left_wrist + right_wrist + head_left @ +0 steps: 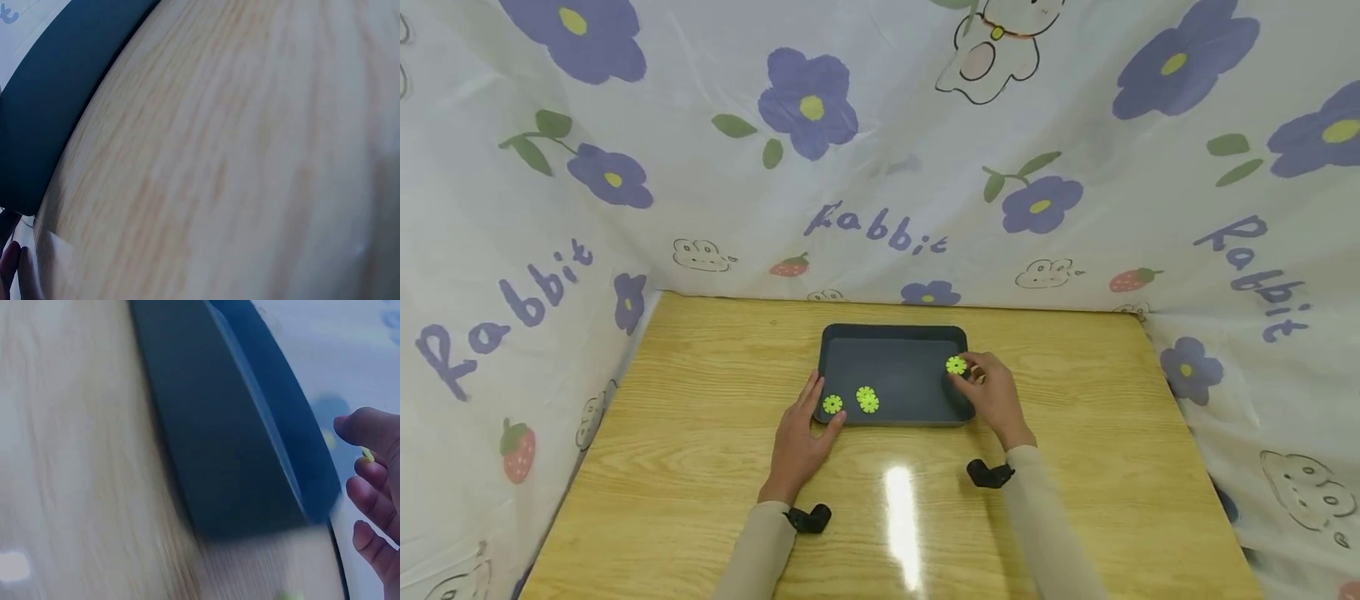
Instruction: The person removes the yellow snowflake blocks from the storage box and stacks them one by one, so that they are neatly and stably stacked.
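Observation:
A dark grey tray lies on the wooden table. My right hand is over the tray's right end and pinches a green flower-shaped disc between thumb and fingers. My left hand rests flat at the tray's front left corner, fingers straight along its rim. Just beside its thumb a single green disc lies in the tray, and two overlapping discs lie a little to the right. The right wrist view shows the tray's side and my curled fingers.
A flower-and-rabbit printed cloth hangs round the table at the back and on both sides. Bare wood lies in front of the tray, with a light glare. The left wrist view shows blurred wood and the tray's edge.

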`<state>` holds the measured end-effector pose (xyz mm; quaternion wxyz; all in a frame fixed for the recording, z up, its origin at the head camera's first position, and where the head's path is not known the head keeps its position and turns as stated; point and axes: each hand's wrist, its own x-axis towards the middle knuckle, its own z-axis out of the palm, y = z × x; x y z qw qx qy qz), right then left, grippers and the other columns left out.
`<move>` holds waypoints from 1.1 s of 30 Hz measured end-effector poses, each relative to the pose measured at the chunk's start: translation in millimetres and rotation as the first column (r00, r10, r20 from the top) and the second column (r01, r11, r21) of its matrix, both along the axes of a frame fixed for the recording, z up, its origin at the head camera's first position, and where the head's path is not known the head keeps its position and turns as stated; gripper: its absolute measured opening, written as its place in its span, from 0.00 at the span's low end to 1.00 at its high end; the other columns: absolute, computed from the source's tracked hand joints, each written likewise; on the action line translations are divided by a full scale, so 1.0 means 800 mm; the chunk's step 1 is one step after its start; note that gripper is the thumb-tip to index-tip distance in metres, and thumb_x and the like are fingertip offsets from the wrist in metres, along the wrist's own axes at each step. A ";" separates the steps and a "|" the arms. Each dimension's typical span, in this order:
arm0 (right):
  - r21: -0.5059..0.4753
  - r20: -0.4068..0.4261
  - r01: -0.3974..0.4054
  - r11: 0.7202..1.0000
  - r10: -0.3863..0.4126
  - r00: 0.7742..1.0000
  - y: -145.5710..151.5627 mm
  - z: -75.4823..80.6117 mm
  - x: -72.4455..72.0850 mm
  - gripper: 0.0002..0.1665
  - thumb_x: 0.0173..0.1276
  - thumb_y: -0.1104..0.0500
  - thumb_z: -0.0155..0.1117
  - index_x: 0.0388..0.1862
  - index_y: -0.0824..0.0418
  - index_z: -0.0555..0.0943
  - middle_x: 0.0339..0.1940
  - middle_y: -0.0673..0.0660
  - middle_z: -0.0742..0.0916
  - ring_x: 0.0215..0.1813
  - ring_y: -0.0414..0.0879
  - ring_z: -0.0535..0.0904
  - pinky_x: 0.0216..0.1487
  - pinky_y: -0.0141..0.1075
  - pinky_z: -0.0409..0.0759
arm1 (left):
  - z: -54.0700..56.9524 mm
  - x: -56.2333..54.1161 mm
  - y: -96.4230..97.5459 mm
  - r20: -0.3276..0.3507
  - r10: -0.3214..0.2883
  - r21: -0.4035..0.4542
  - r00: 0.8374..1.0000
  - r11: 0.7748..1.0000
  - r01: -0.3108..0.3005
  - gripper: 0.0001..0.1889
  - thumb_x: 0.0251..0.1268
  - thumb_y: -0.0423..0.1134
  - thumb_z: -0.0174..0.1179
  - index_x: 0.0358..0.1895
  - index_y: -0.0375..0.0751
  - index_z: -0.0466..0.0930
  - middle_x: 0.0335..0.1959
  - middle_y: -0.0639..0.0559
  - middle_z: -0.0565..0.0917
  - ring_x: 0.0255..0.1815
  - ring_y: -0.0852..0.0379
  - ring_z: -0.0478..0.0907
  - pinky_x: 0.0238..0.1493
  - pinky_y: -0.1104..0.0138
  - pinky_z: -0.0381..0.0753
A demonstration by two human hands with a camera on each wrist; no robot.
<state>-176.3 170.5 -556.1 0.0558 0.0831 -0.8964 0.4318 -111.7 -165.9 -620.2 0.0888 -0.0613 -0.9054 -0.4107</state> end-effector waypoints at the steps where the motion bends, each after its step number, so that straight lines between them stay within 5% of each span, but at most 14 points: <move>1: -0.001 0.000 0.027 1.000 -0.027 1.000 0.013 0.001 0.003 0.23 0.70 0.59 0.74 0.60 0.66 0.84 0.44 0.61 0.84 0.40 0.51 0.81 0.38 0.42 0.80 | 0.000 0.000 0.001 0.000 0.002 0.001 1.000 1.000 -0.002 0.39 0.76 0.58 0.60 0.82 0.45 0.60 0.84 0.58 0.55 0.79 0.42 0.61 0.74 0.40 0.62; 11: 0.004 0.082 0.208 0.978 -0.208 0.975 0.096 -0.023 0.034 0.26 0.72 0.57 0.72 0.63 0.69 0.81 0.49 0.65 0.83 0.46 0.57 0.82 0.44 0.47 0.82 | -0.001 0.000 0.002 -0.003 -0.001 -0.010 1.000 1.000 0.001 0.40 0.75 0.57 0.61 0.82 0.43 0.60 0.84 0.54 0.56 0.79 0.40 0.62 0.73 0.39 0.63; 18: -0.009 0.135 0.194 0.981 -0.191 0.972 0.106 -0.041 0.043 0.25 0.72 0.59 0.72 0.63 0.70 0.82 0.49 0.66 0.83 0.47 0.57 0.82 0.47 0.49 0.83 | -0.001 -0.001 0.002 -0.019 -0.001 -0.023 1.000 1.000 0.000 0.39 0.76 0.56 0.61 0.82 0.45 0.59 0.84 0.55 0.56 0.80 0.43 0.61 0.74 0.41 0.63; 33: 0.011 0.184 0.145 0.989 -0.144 0.972 0.101 -0.047 0.037 0.25 0.72 0.58 0.72 0.66 0.65 0.82 0.55 0.67 0.82 0.49 0.57 0.81 0.51 0.53 0.82 | 0.002 -0.001 0.002 -0.002 -0.001 -0.007 1.000 1.000 0.001 0.39 0.76 0.57 0.60 0.82 0.42 0.60 0.84 0.56 0.55 0.81 0.44 0.59 0.76 0.41 0.60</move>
